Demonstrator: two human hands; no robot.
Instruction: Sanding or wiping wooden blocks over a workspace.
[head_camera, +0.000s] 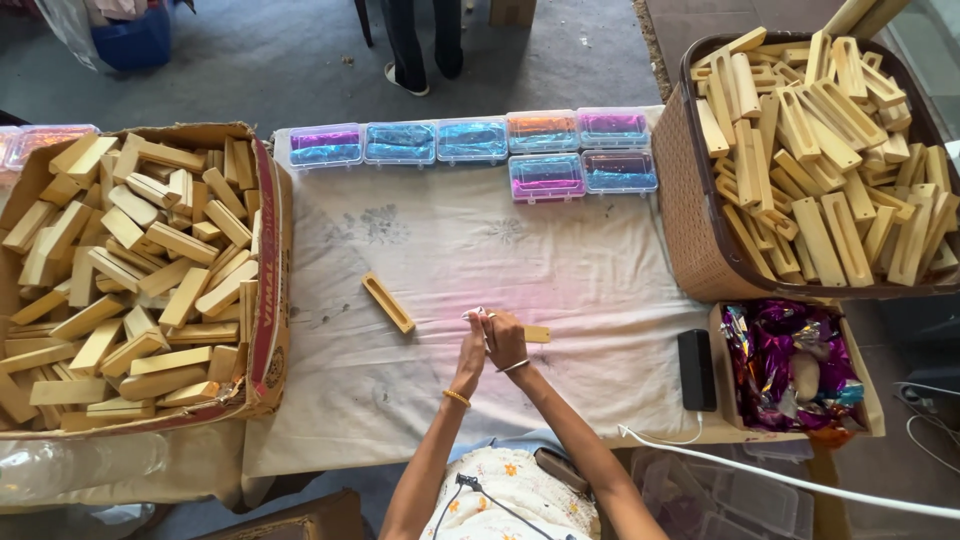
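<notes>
i see both hands meeting at the middle of the white cloth (420, 390). the left hand (472, 345) and right hand (506, 340) are pressed together, fingers pinched on something small that i cannot make out. a flat wooden lid (537, 334) lies touching the right hand; a slotted wooden box (388, 302) rests apart to the left. risk, in my judgement: the small item could slip from the fingertip pinch, and the lid could be nudged aside by the right wrist.
</notes>
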